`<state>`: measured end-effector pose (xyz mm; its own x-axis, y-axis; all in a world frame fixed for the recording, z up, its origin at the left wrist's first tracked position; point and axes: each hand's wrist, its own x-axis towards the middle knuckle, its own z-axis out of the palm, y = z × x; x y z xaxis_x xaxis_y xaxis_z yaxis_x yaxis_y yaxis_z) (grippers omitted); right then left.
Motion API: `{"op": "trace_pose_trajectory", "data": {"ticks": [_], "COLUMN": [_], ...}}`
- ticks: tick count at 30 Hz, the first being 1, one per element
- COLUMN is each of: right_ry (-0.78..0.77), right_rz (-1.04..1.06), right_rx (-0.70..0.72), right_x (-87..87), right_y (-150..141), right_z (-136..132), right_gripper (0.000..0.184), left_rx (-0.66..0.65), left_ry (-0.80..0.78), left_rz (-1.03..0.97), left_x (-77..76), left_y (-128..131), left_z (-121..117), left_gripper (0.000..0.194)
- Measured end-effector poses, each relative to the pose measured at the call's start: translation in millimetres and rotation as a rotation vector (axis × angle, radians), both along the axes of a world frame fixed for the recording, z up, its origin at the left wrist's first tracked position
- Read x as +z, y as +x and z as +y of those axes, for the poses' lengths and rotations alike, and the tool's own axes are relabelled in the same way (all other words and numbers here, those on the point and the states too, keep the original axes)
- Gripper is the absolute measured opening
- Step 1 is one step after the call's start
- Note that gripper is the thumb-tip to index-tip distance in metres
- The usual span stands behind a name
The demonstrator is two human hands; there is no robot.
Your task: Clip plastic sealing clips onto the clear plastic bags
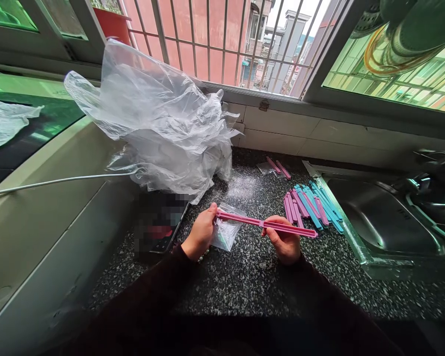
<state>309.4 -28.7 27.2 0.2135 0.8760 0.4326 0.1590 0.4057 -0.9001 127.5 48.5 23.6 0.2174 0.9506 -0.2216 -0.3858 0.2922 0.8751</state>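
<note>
"Where's the strip, and what are your fingers doing?"

"I have the pink strip (241, 218) above the middle of the counter (244, 296), well back from its front edge. My left hand (200, 232) pinches one end between thumb and fingers; my right hand (285, 243) pinches it just beside the joint near its middle."

"And the small clear bag (226, 232)?"

"It's beneath the strip, by my left fingers. Whether I grip it too, I can't tell."

"What could go wrong?"

"If I bend the strip sideways, I think the thin joint could crack. The bag's slippery film might slide or crumple if it gets caught. And a careless right elbow could knock the loose pile of pink and blue strips (306, 203) toward the sink (389, 217), at the counter's right side."

"How do the materials look?"

"The strip looks like stiff plastic, long, narrow and grooved. The small bag is thin and shiny. Toward the counter's back left, the big plastic bag (163, 118) billows, cloudy and wrinkled. The counter itself is dark, speckled stone, by its look."
</note>
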Motion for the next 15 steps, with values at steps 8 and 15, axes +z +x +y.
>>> {"op": "trace_pose_trajectory", "data": {"ticks": [8, 15], "right_ry": [-0.031, 0.022], "right_rz": [-0.117, -0.275], "right_rx": [-0.016, -0.003], "right_x": [-4.2, -4.7], "right_y": [8.4, 11.8], "right_z": [5.0, 9.8], "right_gripper": [0.009, 0.012], "left_rx": [0.022, -0.035], "left_ry": [0.171, 0.214], "left_rz": [0.184, 0.241], "left_x": [-0.3, 1.7], "left_y": [-2.7, -2.9], "left_z": [0.1, -0.8], "left_gripper": [0.048, 0.051]}}
